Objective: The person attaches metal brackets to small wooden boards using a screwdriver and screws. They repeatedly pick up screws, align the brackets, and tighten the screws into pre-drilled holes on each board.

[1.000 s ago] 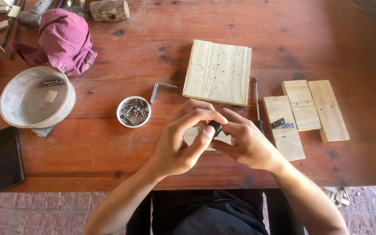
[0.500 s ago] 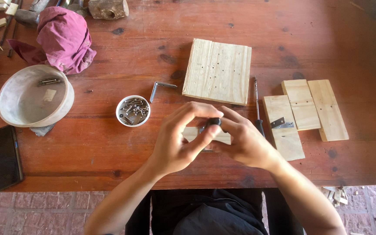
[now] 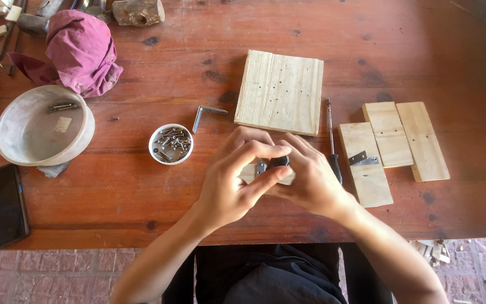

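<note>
Both hands meet over the near middle of the tabletop (image 3: 142, 202), working close together. The left hand (image 3: 229, 183) is curled, thumb and forefinger pinched in towards a small dark part (image 3: 279, 162) that sits on a small pale wood block (image 3: 248, 171). The right hand (image 3: 307, 183) wraps the same block from the other side, fingers closed round it, covering most of it. What the dark part is, I cannot tell; a bit of grey metal shows just beside it.

The block lies between the two hands, its long axis running left to right across the person, one end peeking out beneath the left fingers. Both hands are on it, so neither is nearer.

Just beyond the right hand a screwdriver (image 3: 331, 141) lies pointing away from the person, its dark handle touching or nearly touching the knuckles. Left of the hands, a small white dish of screws (image 3: 171, 144) stands near, with a metal angle bracket (image 3: 203, 114) behind it. Farther back sits a square board with drilled holes (image 3: 280, 92). To the right are three wood strips (image 3: 392, 143), one carrying a metal hinge (image 3: 363, 159). Far left: a pale bowl (image 3: 43, 126), a dark phone (image 3: 3, 205), a crumpled maroon cloth (image 3: 80, 50).
</note>
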